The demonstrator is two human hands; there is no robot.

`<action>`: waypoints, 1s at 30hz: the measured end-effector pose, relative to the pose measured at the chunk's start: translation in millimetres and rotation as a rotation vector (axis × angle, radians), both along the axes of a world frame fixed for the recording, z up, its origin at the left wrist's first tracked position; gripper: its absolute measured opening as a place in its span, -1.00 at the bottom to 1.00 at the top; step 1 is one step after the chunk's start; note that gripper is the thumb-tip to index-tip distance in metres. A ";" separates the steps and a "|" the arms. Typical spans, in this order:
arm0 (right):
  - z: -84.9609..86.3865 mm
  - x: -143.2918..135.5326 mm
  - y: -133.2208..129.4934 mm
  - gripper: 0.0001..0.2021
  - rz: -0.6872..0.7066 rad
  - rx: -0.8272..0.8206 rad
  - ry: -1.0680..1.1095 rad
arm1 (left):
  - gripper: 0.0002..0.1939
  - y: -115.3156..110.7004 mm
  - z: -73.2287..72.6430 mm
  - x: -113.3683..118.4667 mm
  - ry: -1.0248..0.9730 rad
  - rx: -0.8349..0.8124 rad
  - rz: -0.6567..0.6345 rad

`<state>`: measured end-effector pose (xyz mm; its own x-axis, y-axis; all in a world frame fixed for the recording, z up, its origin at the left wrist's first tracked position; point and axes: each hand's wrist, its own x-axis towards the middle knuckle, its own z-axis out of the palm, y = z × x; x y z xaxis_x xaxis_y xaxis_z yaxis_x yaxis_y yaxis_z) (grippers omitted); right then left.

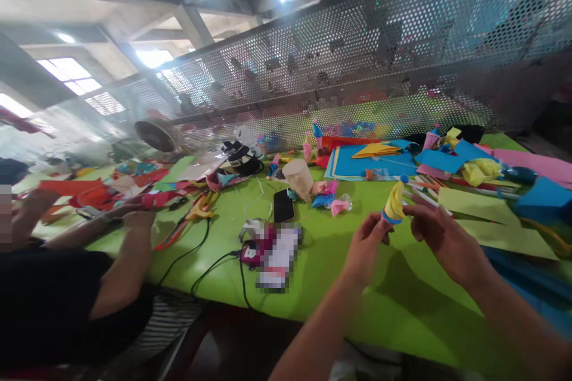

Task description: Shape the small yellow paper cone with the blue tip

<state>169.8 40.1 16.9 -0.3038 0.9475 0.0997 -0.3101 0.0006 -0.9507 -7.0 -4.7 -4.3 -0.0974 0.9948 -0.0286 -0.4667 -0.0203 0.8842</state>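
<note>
A small twisted yellow paper cone (395, 203) with a blue band round its base and a blue ball on its tip stands nearly upright over the green table. My left hand (364, 244) is closed round its lower end, thumb and fingers pinching near the band. From the right, my right hand (451, 244) reaches in with its index finger stretched to the cone's side, touching or almost touching. That hand's other fingers are loosely bent and apart, with nothing visible in them.
Left of my hands lie a pixelated phone (279, 259), a dark phone (284, 205) and cables. Blue paper sheets (370, 164) and yellow-green strips (478, 205) spread behind and right. An orange-yellow glue gun (199, 208) lies near a co-worker's arm (127, 268). A perforated metal screen (304, 71) borders the back.
</note>
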 end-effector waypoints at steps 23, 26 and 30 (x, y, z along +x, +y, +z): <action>3.6 7.9 13.0 -0.62 -0.235 -0.114 0.188 | -0.31 72.0 19.7 17.0 -0.066 -0.120 -0.074; 7.4 3.1 3.7 -0.61 -0.224 -0.118 0.152 | -0.32 69.0 6.3 5.2 -0.088 -0.151 -0.057; 3.4 -3.0 -0.8 -0.61 -0.223 -0.156 0.125 | -0.34 72.9 -6.6 -3.6 -0.110 -0.181 -0.043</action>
